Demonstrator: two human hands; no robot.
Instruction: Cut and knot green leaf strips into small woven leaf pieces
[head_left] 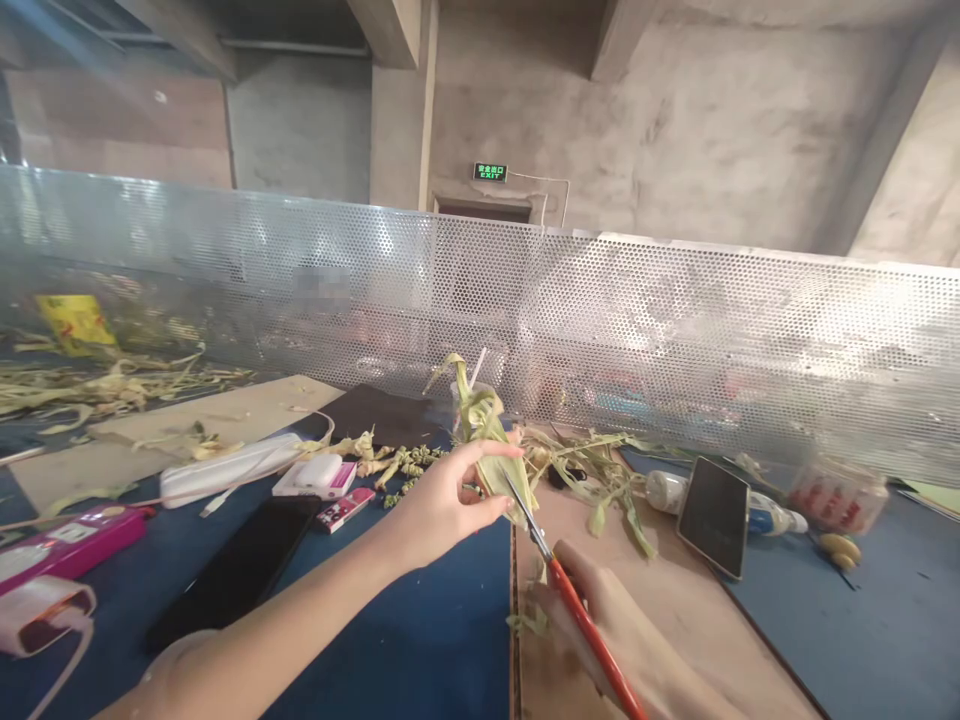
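Note:
My left hand (439, 505) is closed on a pale green corn husk (487, 472), pinching it between thumb and fingers. The husk's curled upper end sticks up past the fingers. In my right hand (600, 605) is a pair of scissors with red handles (589, 628). Their metal blades point up and left and meet the lower part of the husk by my left thumb; whether they are cutting into it I cannot tell. Below the hands lies a brown board (694, 640) with a few husk scraps (529, 618) on it.
Loose husk strips (600, 470) lie behind my hands, with braided pieces (412, 465) to the left. A black phone (236, 570), magenta power strip (75, 545) and white charger occupy the left. A propped phone (716, 515), bottle and jar (840, 495) stand right. A perforated metal screen (675, 320) runs behind.

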